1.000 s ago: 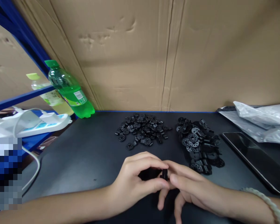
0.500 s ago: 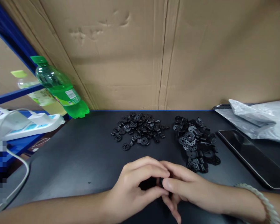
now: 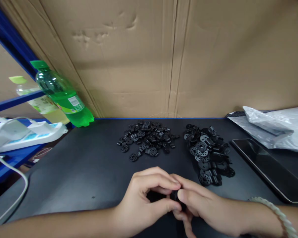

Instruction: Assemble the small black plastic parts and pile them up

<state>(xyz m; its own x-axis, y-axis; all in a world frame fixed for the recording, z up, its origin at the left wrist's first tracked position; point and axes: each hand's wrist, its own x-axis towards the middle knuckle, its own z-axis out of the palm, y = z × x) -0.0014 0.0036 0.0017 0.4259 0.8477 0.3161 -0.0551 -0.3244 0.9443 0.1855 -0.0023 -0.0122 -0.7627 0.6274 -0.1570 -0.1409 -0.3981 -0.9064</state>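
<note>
Both hands meet low in the middle of the head view, just above the black tabletop (image 3: pixel 72 175). Between their fingertips is a small black plastic part (image 3: pixel 174 195), mostly covered by the fingers. My left hand (image 3: pixel 149 195) pinches it from the left, with thumb and fingers curved round a gap. From the right, my right hand (image 3: pixel 201 201) presses its thumb and fingers on the same part. Beyond the hands lies a loose pile of small black perforated discs and clips (image 3: pixel 149 135). To its right is a denser heap of similar black parts (image 3: pixel 206 152).
A dark phone (image 3: pixel 268 168) lies at the right, below grey plastic bags (image 3: pixel 275 129). At left, a green bottle (image 3: pixel 64 96) leans by a blue frame, near a white power strip (image 3: pixel 37 135) and its cable (image 3: pixel 22 175). A cardboard wall (image 3: pixel 129 66) stands behind.
The fingers have shifted slightly around the black part, and more of it shows between the fingertips. Both hands stay together in nearly the same place; the view has moved a little.
</note>
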